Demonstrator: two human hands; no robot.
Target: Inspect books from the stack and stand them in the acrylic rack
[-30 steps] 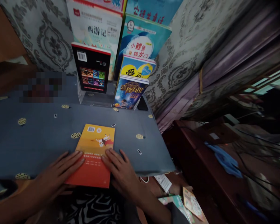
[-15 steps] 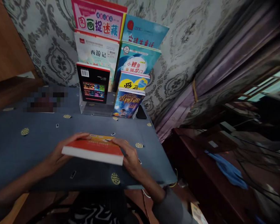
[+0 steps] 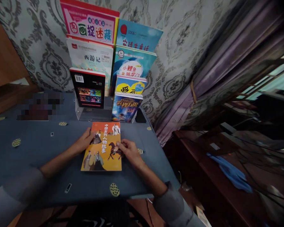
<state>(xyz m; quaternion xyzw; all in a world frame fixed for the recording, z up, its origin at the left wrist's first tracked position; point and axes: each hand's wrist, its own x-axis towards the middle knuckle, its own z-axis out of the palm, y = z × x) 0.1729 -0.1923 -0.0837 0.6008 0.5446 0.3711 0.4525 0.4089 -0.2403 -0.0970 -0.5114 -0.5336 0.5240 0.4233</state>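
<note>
An orange and yellow book [image 3: 100, 148] is held upright enough that its front cover faces me, with white Chinese lettering and painted figures on it. My left hand [image 3: 85, 140] grips its left edge, thumb on the cover. On the opposite edge, my right hand [image 3: 130, 150] pinches the book, thumb also on the front; the fingers behind are hidden. Just beyond stands a clear tiered book stand [image 3: 92, 115]. It carries a black book [image 3: 90, 90] at the lower left and a blue book [image 3: 126, 108] at the lower right, with taller books behind.
A dark phone [image 3: 140, 116] lies right of the stand on the blue tablecloth [image 3: 47, 157]. A blurred-out item [image 3: 38, 108] rests at the left. Beyond the table's right edge are a dark red cabinet [image 3: 191, 157], a blue cloth [image 3: 230, 173] and cables.
The book has swung from nearly flat, its white page edge toward me, to showing its whole front cover. Both hands turned with it, and my view shifted slightly.
</note>
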